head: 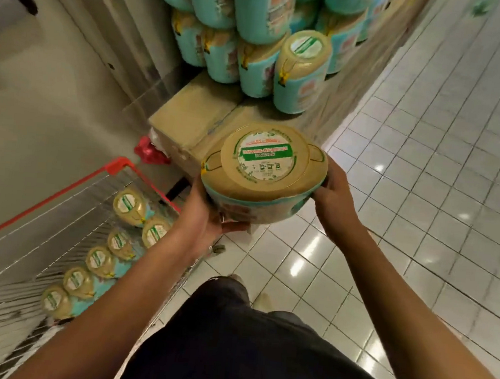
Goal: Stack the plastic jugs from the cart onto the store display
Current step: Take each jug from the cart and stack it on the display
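Another jug headed for the display

The display (256, 38) stacks teal jugs on cardboard boxes (195, 106). Left of it, the cart (61, 191) holds 6 spare jugs (97, 259), lids up. Just short of the display, the held jug (263, 166) has the left hand (207, 215) and right hand (332, 196) wrapped round its sides, guessing it's heavy.

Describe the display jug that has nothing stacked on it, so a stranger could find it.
Find the cardboard boxes beside the cart. On them, follow the bottom row of teal jugs to its right end. That jug alone carries nothing, so its tan lid shows.
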Tool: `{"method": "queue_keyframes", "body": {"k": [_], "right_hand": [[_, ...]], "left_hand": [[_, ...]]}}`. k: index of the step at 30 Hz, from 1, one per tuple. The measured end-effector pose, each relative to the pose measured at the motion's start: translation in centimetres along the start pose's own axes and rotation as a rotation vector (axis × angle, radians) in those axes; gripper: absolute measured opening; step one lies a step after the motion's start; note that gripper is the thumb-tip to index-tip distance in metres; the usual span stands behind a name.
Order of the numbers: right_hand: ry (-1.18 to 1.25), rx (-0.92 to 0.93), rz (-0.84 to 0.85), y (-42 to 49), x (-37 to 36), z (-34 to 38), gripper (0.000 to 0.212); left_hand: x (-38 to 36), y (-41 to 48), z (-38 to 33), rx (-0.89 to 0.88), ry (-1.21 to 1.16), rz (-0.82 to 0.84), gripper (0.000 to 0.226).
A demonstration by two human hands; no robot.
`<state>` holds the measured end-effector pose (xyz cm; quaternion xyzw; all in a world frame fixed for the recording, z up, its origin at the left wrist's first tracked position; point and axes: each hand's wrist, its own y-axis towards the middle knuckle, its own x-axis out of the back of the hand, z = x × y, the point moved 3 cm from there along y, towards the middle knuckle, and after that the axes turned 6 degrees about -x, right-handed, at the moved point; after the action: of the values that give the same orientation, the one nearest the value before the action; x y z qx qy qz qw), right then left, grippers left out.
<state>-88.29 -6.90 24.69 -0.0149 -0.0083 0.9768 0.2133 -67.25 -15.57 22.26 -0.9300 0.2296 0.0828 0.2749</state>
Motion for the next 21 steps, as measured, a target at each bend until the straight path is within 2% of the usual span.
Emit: {"method": "queue_keyframes", "body": {"k": [8,17,21], "right_hand": [[-0.033,-0.041,-0.157,2.1,9.1,-0.8,0.044],[-0.096,-0.064,-0.055,12.8,16.4,1.2,0.047],[-0.082,-0.04,0.013,17.6,18.6,2.5,0.045]], "left_hand": [[-7.8,4.7,1.0,0.041,-0.001,0.117,0.058],[-15.3,12.8,-0.7,0.029,-0.097,0.081,0.047],[-17.9,15.5,-2.8,-0.003,-0.146,0.012,0.052]]}}
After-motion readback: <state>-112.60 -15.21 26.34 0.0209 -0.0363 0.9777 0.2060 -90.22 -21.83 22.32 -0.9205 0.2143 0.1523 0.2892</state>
